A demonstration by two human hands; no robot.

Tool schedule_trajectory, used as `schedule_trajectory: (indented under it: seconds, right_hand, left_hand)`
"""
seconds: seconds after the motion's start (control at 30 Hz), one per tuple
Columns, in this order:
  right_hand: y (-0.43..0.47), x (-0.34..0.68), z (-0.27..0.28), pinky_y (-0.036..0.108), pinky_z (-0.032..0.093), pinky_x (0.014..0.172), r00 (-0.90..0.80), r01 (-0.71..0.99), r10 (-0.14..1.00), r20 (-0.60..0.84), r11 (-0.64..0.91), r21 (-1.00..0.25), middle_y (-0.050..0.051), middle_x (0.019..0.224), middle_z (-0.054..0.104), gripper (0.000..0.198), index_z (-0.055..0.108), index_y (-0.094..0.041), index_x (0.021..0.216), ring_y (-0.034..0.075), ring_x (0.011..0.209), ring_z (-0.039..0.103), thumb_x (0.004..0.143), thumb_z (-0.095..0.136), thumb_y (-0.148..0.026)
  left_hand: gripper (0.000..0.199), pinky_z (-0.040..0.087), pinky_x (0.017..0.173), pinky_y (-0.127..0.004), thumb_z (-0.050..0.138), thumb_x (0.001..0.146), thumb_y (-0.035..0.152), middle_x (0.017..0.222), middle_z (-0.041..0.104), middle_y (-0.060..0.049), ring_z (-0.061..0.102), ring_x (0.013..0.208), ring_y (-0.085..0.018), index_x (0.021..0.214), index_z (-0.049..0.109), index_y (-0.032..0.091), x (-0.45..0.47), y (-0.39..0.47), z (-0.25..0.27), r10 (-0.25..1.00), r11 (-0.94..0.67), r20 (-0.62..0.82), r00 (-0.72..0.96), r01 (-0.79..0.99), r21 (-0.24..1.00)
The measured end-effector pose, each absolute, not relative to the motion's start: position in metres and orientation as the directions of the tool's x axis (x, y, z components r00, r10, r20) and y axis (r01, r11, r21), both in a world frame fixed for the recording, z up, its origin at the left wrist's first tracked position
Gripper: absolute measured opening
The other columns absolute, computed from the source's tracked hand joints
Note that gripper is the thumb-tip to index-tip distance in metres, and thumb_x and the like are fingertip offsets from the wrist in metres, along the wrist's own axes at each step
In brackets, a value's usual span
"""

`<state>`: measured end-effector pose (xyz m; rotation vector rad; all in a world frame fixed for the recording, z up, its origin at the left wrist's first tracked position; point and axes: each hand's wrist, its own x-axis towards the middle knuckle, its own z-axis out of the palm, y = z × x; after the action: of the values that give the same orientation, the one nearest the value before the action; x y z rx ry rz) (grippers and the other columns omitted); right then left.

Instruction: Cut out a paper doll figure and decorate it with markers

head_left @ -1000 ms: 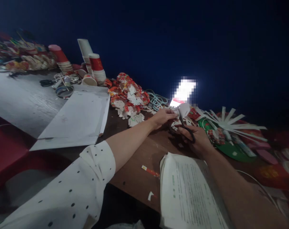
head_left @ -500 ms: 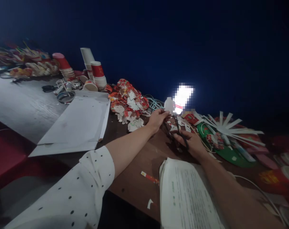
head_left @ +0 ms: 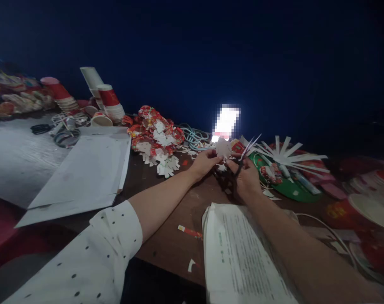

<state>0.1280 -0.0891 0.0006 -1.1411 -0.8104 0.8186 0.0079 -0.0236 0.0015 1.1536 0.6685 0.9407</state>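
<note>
My left hand [head_left: 206, 163] pinches a small white paper cutout [head_left: 224, 148] by its lower left edge, just below a bright phone-like screen [head_left: 226, 121]. Close beside it, my right hand [head_left: 247, 179] is closed on a pair of scissors [head_left: 248, 151], whose blades point up and to the right, away from the paper. The thumb side of my right hand reaches the cutout's lower right edge. Left of my hands lie red patterned paper pieces [head_left: 145, 141] with several white cutouts [head_left: 168, 166] on and before them.
A printed booklet [head_left: 239, 253] lies in front of me on the brown table [head_left: 166, 236]. White sheets [head_left: 80, 169] and stacked paper cups [head_left: 111, 103] are at left. At right are a green board [head_left: 296, 194], a fan of white strips [head_left: 283, 154] and a cable [head_left: 331, 223].
The scissors have swung from beside the cutout to point up and right. My right hand has come nearer the paper and my left. The view has turned slightly right.
</note>
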Motion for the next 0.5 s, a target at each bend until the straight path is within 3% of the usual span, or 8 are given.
schedule_trajectory:
  seconds: [0.23, 0.4, 0.5]
  right_hand:
    - [-0.088, 0.126, 0.002, 0.024, 0.046, 0.055, 0.518, -0.169, 0.851, 0.089, 0.204, -0.964, -0.004, 0.074, 0.067, 0.044, 0.063, -0.022, 0.090, 0.012, 0.060, 0.061, 0.053, 0.083, -0.033]
    - [-0.089, 0.125, 0.006, 0.024, 0.045, 0.054, 0.532, -0.192, 0.846, 0.046, 0.174, -0.966, -0.006, 0.068, 0.064, 0.043, 0.061, -0.023, 0.089, 0.012, 0.059, 0.061, 0.053, 0.082, -0.033]
    - [-0.089, 0.124, 0.006, 0.025, 0.048, 0.060, 0.553, -0.161, 0.829, 0.080, 0.200, -0.967, -0.005, 0.072, 0.066, 0.043, 0.061, -0.023, 0.090, 0.013, 0.065, 0.063, 0.054, 0.081, -0.032]
  left_hand:
    - [0.018, 0.044, 0.071, -0.024, 0.067, 0.073, 0.028, 0.073, 0.062, 0.001, 0.055, 0.070, -0.011, 0.081, 0.061, 0.013, 0.010, -0.018, -0.011, 0.883, -0.225, 0.245, 0.400, -0.097, 0.970]
    - [0.018, 0.044, 0.075, -0.025, 0.066, 0.073, 0.029, 0.077, 0.064, -0.002, 0.056, 0.073, -0.012, 0.081, 0.061, 0.014, 0.011, -0.021, -0.010, 0.862, -0.283, 0.275, 0.426, -0.046, 0.958]
    - [0.031, 0.045, 0.080, -0.028, 0.070, 0.071, 0.031, 0.090, 0.067, -0.006, 0.059, 0.082, -0.016, 0.095, 0.063, 0.013, 0.009, -0.025, -0.006, 0.831, -0.281, 0.265, 0.489, -0.042, 0.959]
